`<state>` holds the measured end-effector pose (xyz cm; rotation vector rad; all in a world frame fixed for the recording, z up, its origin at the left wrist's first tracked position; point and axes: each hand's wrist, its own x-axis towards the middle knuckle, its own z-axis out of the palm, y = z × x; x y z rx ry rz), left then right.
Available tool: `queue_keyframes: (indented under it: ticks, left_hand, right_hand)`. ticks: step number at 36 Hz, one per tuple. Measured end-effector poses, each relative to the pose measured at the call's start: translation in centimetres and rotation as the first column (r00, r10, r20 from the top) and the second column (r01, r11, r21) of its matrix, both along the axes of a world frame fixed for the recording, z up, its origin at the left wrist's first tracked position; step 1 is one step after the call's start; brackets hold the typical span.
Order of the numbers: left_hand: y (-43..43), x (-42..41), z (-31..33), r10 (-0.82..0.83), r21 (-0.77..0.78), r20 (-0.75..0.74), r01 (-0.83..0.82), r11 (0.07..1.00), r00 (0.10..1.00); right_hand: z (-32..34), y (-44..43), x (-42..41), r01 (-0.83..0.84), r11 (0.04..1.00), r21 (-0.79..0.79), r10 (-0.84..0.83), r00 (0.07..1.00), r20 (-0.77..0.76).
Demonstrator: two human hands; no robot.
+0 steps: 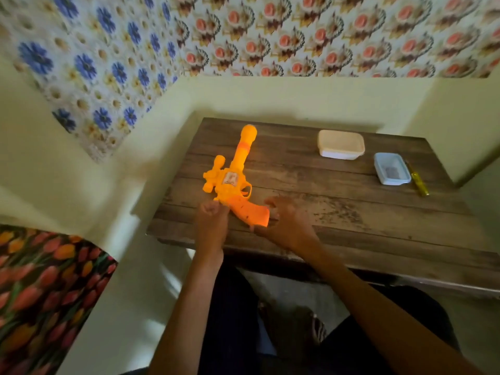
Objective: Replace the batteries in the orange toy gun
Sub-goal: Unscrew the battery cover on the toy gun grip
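Head view: orange toy gun [234,186] lying flat on the table [365,212], barrel pointing away. Right hand [284,224] fingers curl round the grip's butt; left hand [211,219] fingers curled against the grip, hold unclear.

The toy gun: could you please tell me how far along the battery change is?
Nothing looks done: the gun shows no open compartment. In hand: left hand and right hand are at its grip. To do: the screwdriver lies untouched, far right on the table; opening, swapping, closing remain.
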<state>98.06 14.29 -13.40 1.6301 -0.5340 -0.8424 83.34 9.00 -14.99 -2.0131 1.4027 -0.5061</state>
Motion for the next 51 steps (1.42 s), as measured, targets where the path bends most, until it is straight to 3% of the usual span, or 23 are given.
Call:
queue_keyframes:
  ticks: [3,8,13,18,20,22,26,29,33,36,39,44,51]
  left_hand:
    - [-0.6,0.4,-1.6,-0.015,0.028,-0.01,0.015,0.999,1.0]
    - [-1.6,0.5,-3.3,-0.012,0.085,-0.041,0.015,0.996,0.999]
    - [-2.7,-0.9,-3.1,-0.032,0.03,-0.34,0.045,0.999,0.94]
    - [-4.4,-3.5,-2.3,-0.164,-0.114,-0.598,0.12,0.986,0.784]
    - [-5.2,-5.2,-2.6,-0.197,-0.161,-0.63,0.122,0.979,0.751]
    - [-5.4,-6.1,-2.8,-0.191,-0.147,-0.577,0.129,0.981,0.794]
    - [-6.1,-6.9,-3.7,-0.203,-0.225,-0.565,0.088,0.97,0.8]
    - [-6.7,-8.0,-4.2,-0.202,-0.261,-0.546,0.064,0.963,0.813]
    - [-7.7,-11.1,-3.8,-0.171,-0.276,-0.593,0.001,0.961,0.787]
    - [-8.5,-13.1,-4.0,-0.175,-0.291,-0.606,-0.011,0.957,0.776]
    - [-8.7,-14.3,-4.6,-0.195,-0.3,-0.581,0.015,0.954,0.79]
    - [-8.3,-15.2,-5.1,-0.22,-0.345,-0.578,0.009,0.939,0.786]
    - [-8.3,-15.1,-5.3,-0.206,-0.326,-0.555,0.017,0.945,0.806]
  right_hand:
    - [-0.9,-1.0,1.5,-0.084,0.995,-0.05,0.076,0.987,-0.142]
    - [-1.3,-2.7,1.7,-0.106,0.982,-0.157,0.079,0.982,-0.169]
    - [-1.3,-3.5,-0.6,-0.124,0.976,-0.18,0.116,0.992,-0.054]
    - [-0.4,-3.2,-3.3,-0.129,0.983,-0.131,0.144,0.983,0.111]
    - [0.0,-3.1,-4.3,-0.12,0.987,-0.105,0.133,0.984,0.122]
    - [0.4,-3.0,-5.1,-0.116,0.992,-0.056,0.123,0.983,0.139]
    - [1.0,-3.3,-8.0,0.031,0.999,-0.031,-0.024,0.981,0.192]
    - [1.5,-3.7,-11.4,0.267,0.962,-0.064,-0.246,0.942,0.228]
    - [1.6,-5.3,-17.5,0.599,0.79,-0.131,-0.556,0.79,0.257]
    - [1.0,-6.9,-21.5,0.735,0.664,-0.136,-0.688,0.672,0.274]
    - [0.4,-8.6,-24.2,0.81,0.572,-0.128,-0.774,0.585,0.242]
    - [-0.3,-10.9,-25.7,0.797,0.577,-0.181,-0.791,0.6,0.12]
    - [-2.5,-13.2,-26.7,0.842,0.529,-0.103,-0.842,0.536,0.058]
